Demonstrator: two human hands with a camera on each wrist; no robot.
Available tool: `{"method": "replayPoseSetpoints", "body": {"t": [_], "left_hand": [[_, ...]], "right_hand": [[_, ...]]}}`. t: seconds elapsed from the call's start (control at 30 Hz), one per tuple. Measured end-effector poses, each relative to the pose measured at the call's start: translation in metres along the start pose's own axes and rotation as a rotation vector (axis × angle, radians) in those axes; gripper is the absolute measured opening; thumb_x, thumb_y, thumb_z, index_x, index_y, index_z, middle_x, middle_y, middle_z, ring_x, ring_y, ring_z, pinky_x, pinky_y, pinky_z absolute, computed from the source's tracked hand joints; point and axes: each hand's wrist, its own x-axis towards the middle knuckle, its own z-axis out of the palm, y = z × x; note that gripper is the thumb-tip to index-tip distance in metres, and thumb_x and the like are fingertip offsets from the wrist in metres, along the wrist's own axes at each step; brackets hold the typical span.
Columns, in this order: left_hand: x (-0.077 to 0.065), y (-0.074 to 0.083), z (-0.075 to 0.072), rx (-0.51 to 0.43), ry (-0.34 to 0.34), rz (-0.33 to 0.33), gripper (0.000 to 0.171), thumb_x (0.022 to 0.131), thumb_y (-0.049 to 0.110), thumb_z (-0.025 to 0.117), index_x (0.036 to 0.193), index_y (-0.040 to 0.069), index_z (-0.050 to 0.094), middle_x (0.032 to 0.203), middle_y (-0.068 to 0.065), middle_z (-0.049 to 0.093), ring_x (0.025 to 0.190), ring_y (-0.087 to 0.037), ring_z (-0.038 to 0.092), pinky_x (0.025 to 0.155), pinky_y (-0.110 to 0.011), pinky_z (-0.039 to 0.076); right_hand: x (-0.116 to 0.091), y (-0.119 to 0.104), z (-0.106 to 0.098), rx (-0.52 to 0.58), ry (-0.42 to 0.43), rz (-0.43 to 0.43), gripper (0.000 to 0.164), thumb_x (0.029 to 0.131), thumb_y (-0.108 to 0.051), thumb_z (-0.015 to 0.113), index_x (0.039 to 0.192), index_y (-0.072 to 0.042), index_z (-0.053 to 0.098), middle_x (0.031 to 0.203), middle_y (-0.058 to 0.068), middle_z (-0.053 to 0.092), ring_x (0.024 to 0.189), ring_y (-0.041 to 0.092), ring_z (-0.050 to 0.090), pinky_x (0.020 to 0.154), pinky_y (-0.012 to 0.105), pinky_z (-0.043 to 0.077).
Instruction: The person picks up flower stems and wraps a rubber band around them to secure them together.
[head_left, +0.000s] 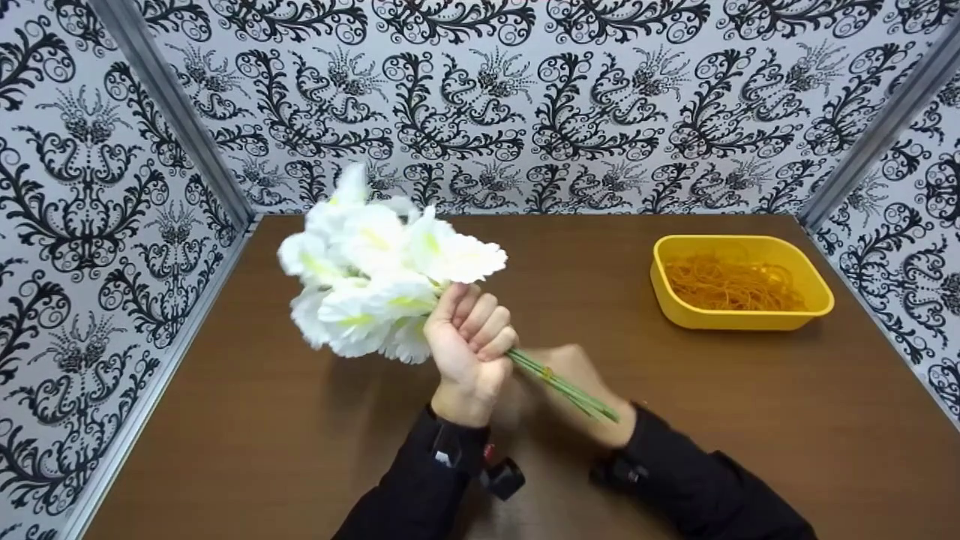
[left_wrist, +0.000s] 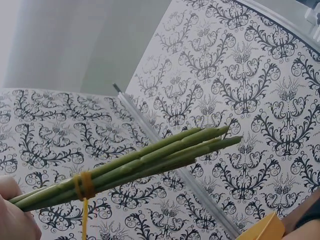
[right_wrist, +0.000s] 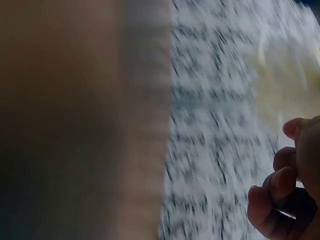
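Note:
My left hand (head_left: 471,345) grips a bunch of white artificial flowers (head_left: 375,262) by the green stems (left_wrist: 150,159), just below the blooms. The cut ends slant down to the right. A yellow rubber band (left_wrist: 84,186) is wound around the stems below that hand, and a straight strand of it runs downward out of the left wrist view. Behind and beneath the stems, my right hand (head_left: 576,367) is blurred. Its fingers (right_wrist: 282,182) look curled in the right wrist view, with the strand apparently drawn toward them; the grip itself is hidden.
A yellow tub (head_left: 750,321) of loose rubber bands (head_left: 731,285) stands at the right rear of the brown table (head_left: 300,442). Patterned panels (head_left: 480,97) with metal edging enclose the back and sides.

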Motion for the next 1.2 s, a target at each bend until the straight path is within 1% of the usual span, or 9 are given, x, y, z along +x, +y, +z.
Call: {"method": "replayPoseSetpoints", "body": {"t": [0.1,0.2,0.27,0.53,0.7,0.83,0.93,1.0,1.2], "left_hand": [[0.003,0.004,-0.002,-0.021,0.020,0.055,0.044,0.106,0.022,0.028,0.062,0.019,0.022,0.052,0.010,0.016,0.043,-0.003,0.010,0.037,-0.015,0.010],[0.005,0.008,-0.004,-0.023,0.031,0.090,0.046,0.107,0.023,0.025,0.061,0.018,0.021,0.052,0.009,0.015,0.044,-0.003,0.008,0.038,-0.015,0.008],[0.006,0.009,-0.005,-0.014,0.035,0.112,0.047,0.107,0.024,0.024,0.061,0.018,0.021,0.052,0.009,0.014,0.044,-0.003,0.008,0.038,-0.015,0.008],[0.010,0.014,-0.009,0.033,0.035,0.183,0.046,0.106,0.021,0.022,0.061,0.018,0.022,0.051,0.009,0.015,0.045,-0.004,0.008,0.038,-0.015,0.007],[0.012,0.015,-0.011,0.074,0.049,0.214,0.045,0.106,0.019,0.022,0.061,0.018,0.021,0.051,0.008,0.015,0.045,-0.004,0.008,0.037,-0.016,0.008],[0.013,0.017,-0.010,0.124,0.046,0.248,0.045,0.105,0.018,0.023,0.060,0.018,0.021,0.051,0.008,0.015,0.044,-0.004,0.008,0.037,-0.015,0.009],[0.012,0.018,-0.009,0.166,0.031,0.260,0.045,0.105,0.018,0.022,0.060,0.018,0.021,0.050,0.008,0.015,0.044,-0.004,0.008,0.036,-0.015,0.009],[0.012,0.018,-0.009,0.193,0.023,0.256,0.045,0.105,0.019,0.021,0.061,0.018,0.020,0.050,0.008,0.015,0.043,-0.004,0.008,0.036,-0.014,0.009],[0.009,0.014,-0.007,0.259,0.036,0.214,0.046,0.106,0.019,0.021,0.060,0.018,0.022,0.048,0.009,0.020,0.043,-0.004,0.009,0.036,-0.015,0.010]], "right_hand": [[-0.001,-0.027,0.004,-0.040,-0.092,-0.077,0.011,0.090,-0.006,0.065,0.098,-0.013,0.062,0.073,-0.007,0.051,0.056,0.004,0.043,0.045,0.016,0.033],[-0.003,-0.048,0.001,-0.073,-0.097,-0.143,0.014,0.085,-0.009,0.072,0.092,-0.013,0.061,0.067,-0.005,0.051,0.049,0.008,0.043,0.039,0.021,0.031],[-0.005,-0.056,-0.003,-0.031,-0.093,-0.145,0.018,0.082,-0.008,0.076,0.087,-0.014,0.059,0.061,-0.006,0.049,0.047,0.008,0.045,0.038,0.022,0.032],[-0.009,-0.074,-0.043,-0.262,-0.189,-0.093,0.019,0.085,-0.009,0.072,0.095,-0.017,0.058,0.058,-0.009,0.047,0.044,0.011,0.046,0.035,0.028,0.030],[-0.010,-0.080,-0.061,-0.319,-0.180,-0.148,0.017,0.084,-0.005,0.067,0.092,-0.015,0.056,0.057,-0.007,0.043,0.042,0.013,0.044,0.035,0.027,0.024],[-0.009,-0.085,-0.072,-0.274,-0.147,-0.198,0.017,0.086,-0.004,0.053,0.098,-0.014,0.059,0.057,-0.007,0.037,0.042,0.010,0.036,0.037,0.023,0.014],[-0.007,-0.084,-0.083,-0.243,-0.081,-0.228,0.029,0.085,-0.002,0.044,0.105,-0.014,0.062,0.058,-0.008,0.036,0.043,0.007,0.032,0.037,0.021,0.012],[-0.006,-0.081,-0.090,-0.223,-0.029,-0.247,0.035,0.086,0.000,0.041,0.108,-0.012,0.065,0.058,-0.009,0.037,0.043,0.005,0.030,0.036,0.020,0.014],[0.002,-0.067,-0.112,-0.155,0.166,-0.256,0.034,0.107,-0.010,0.038,0.105,-0.010,0.072,0.060,-0.009,0.051,0.045,0.003,0.039,0.034,0.018,0.029]]}}
